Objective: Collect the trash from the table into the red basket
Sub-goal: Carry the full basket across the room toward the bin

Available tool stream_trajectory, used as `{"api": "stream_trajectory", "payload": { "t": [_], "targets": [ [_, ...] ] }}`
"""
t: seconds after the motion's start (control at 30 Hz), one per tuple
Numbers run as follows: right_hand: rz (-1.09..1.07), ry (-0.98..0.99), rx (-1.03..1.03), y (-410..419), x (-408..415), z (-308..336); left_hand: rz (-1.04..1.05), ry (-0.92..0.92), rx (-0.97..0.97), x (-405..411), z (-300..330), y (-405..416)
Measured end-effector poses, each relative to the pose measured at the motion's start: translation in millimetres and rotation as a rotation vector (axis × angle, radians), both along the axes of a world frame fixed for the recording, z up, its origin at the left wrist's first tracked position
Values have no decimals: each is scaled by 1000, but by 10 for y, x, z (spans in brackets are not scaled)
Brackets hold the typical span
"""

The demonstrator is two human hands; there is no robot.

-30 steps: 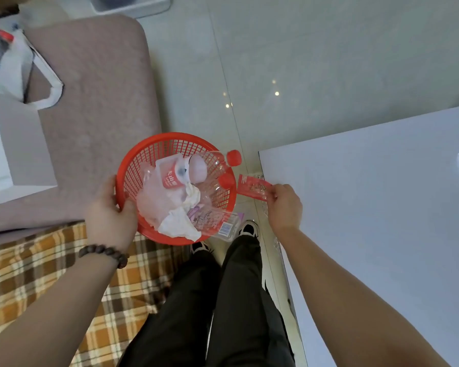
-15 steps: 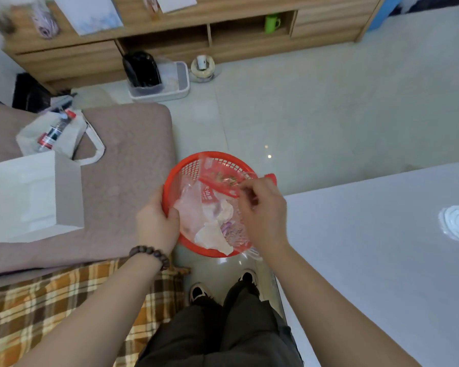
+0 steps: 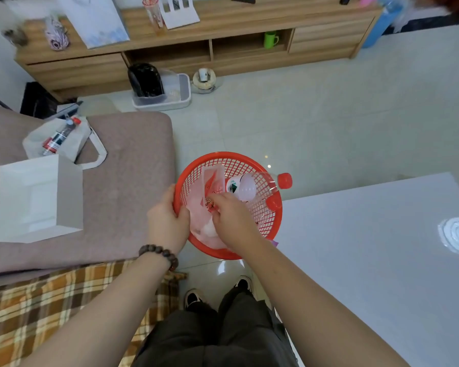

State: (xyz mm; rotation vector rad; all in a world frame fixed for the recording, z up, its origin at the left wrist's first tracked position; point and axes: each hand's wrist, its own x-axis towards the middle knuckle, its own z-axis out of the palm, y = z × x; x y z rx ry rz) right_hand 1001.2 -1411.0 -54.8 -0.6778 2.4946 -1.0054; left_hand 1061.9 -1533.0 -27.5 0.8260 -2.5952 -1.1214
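Observation:
The red basket (image 3: 233, 158) hangs in the air beside the white table (image 3: 355, 260), off its left corner. My left hand (image 3: 166, 221) grips the basket's left rim. My right hand (image 3: 232, 217) reaches into the basket, fingers closed on a red snack wrapper (image 3: 212, 186) that stands up among the trash. A clear bottle with a red cap (image 3: 284, 180) lies across the far right rim. White tissue and pink plastic (image 3: 196, 205) fill the bottom.
A grey sofa (image 3: 127, 181) with a white box (image 3: 37, 197) and a cloth bag lies to the left. A plaid blanket (image 3: 37, 308) covers its near part. A wooden cabinet runs along the far wall. A white lid-like thing (image 3: 457, 234) rests on the table's right side.
My right hand carried the red wrapper from the table's corner into the basket and pushed it down. The view tilted up, showing the cabinet.

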Motion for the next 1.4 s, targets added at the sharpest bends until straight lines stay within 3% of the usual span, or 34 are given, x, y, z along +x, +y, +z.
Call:
{"api": "stream_trajectory", "payload": {
  "t": [0.23,0.4,0.6,0.8,1.13,1.4],
  "targets": [
    [-136,42,-230,391,-116,158,96,-55,-30,-96,-115,-8],
    [-389,114,-262,818,-318,35,137,-50,-30,-189,-128,-24],
    [-452,-111,-144,1003,-549,-231,116,-28,18,-372,-104,-33],
    [-412,-156,-329,812,-716,-243,98,-17,61,-678,-110,-143],
    [-474,-120,-242,258,-1568,-435,29,9,72,-1614,-432,-675],
    [-510,-185,-211,-550,-2732,-467,-80,-16,104,-2829,-536,-1691]
  ]
}}
